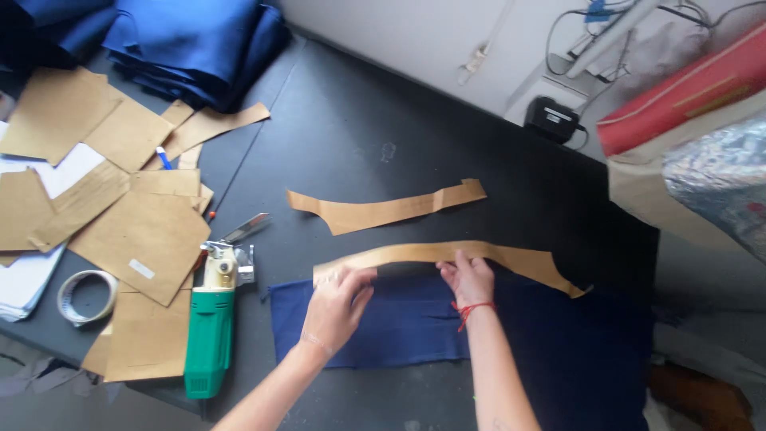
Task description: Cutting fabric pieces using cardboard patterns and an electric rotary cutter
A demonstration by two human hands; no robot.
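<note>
A long curved brown paper pattern piece [511, 257] lies along the top edge of a dark blue fabric piece [407, 323] on the black table [351, 128]. My left hand [335, 307] rests flat on the fabric with its fingertips on the pattern's left end. My right hand [469, 279], with a red string at the wrist, presses its fingers on the middle of the pattern. A second brown pattern strip [383, 209] lies apart, farther back on the table.
A green and cream electric cutter [211, 319] lies at the left of the fabric. Several brown paper patterns [144, 231], a tape roll [86, 297] and white sheets cover the left. Folded blue fabric [191, 44] is at the back left. Bags and a black charger [552, 118] are at the right.
</note>
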